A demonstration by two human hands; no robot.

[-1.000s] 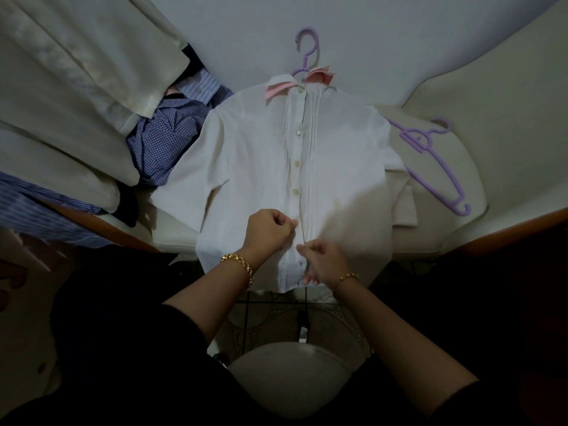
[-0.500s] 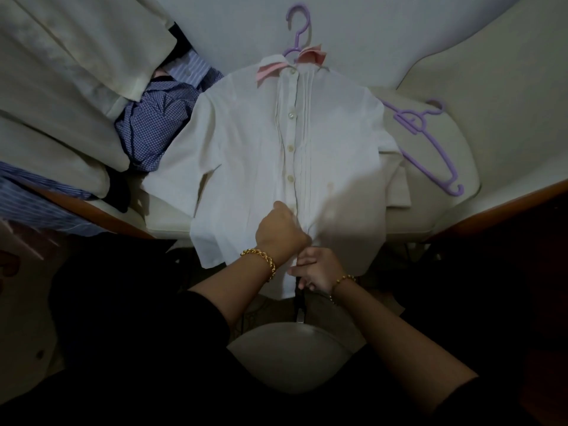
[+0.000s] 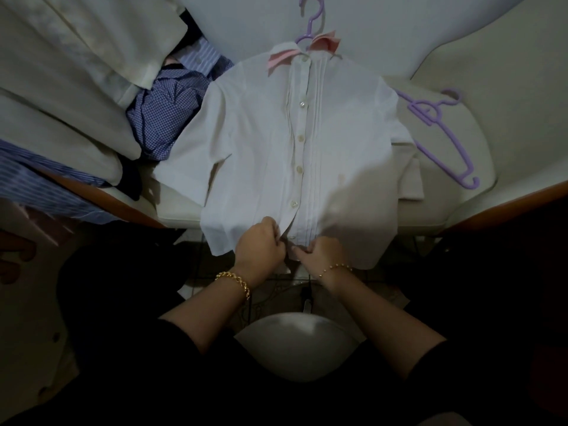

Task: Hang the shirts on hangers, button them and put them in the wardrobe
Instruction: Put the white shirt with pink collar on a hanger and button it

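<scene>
A white short-sleeved shirt [image 3: 252,142] with a pink collar lies face up on a pale cushioned seat [image 3: 479,127], on a purple hanger whose hook [image 3: 312,16] sticks out above the collar. Several buttons down its front placket are fastened. My left hand [image 3: 259,244] and my right hand [image 3: 319,249] meet at the bottom of the placket near the hem, each pinching the shirt's front edge. What lies between the fingertips is hidden. A second purple hanger [image 3: 439,133] lies bare to the right of the shirt.
A crumpled blue checked shirt [image 3: 166,115] and a striped blue one [image 3: 46,182] lie at the left under cream cushions [image 3: 70,56]. Wooden seat rails [image 3: 504,207] edge both sides. A round grey stool [image 3: 295,342] stands below my arms.
Both hands have moved down the placket from the middle button area to the hem. The view has shifted so the shirt sits higher in the frame.
</scene>
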